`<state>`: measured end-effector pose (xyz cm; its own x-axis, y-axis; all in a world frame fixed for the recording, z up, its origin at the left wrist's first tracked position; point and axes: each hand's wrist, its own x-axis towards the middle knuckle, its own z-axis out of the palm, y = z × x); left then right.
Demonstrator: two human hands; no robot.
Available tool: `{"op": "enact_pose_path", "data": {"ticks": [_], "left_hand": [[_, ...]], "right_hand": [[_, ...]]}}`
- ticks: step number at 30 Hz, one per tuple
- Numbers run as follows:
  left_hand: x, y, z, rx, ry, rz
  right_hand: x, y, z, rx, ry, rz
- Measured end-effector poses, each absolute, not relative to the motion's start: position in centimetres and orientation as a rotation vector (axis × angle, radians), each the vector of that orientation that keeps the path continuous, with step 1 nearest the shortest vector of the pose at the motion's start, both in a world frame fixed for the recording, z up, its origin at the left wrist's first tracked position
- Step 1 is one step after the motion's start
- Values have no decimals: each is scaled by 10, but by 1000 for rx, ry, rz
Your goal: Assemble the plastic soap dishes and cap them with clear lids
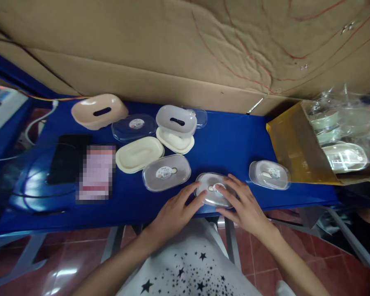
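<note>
A lidded oval soap box [210, 179], grey-white under a clear lid, lies near the table's front edge between my hands. My left hand [180, 207] grips its left end, index finger along the side and thumb over the near rim. From the right, my right hand [245, 201] holds it with spread fingers on the lid and thumb at the near edge. Fingertips partly cover the round label and a small pale piece under the lid. Just left sits another lidded grey soap box [154, 174] with a label. Further right is a lidded white soap box [276, 174].
Behind are cream oval trays [138, 154], a lavender slotted base [165, 113], a peach slotted base [83, 111] and a clear lid [123, 129]. A cardboard box [291, 144] of wrapped pieces stands right. A pixelated phone-like item [97, 172] and cables lie left. Cardboard [160, 57] walls the back.
</note>
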<state>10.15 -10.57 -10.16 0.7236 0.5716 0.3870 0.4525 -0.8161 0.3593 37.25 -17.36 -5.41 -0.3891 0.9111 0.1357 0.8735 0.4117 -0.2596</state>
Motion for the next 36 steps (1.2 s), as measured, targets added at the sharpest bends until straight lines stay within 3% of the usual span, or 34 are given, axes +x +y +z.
{"op": "enact_pose_path", "data": {"ticks": [18, 22, 28, 36], "left_hand": [[113, -106, -90, 2487, 939, 708], [93, -100, -74, 2606, 946, 838], [46, -83, -64, 2613, 1365, 836], [64, -74, -70, 2648, 933, 705]], "right_hand": [[366, -167, -83, -1539, -2409, 10], [374, -160, -80, -1670, -2383, -37], [377, -125, -67, -1994, -2078, -292], [314, -109, -58, -1344, -2571, 41]]}}
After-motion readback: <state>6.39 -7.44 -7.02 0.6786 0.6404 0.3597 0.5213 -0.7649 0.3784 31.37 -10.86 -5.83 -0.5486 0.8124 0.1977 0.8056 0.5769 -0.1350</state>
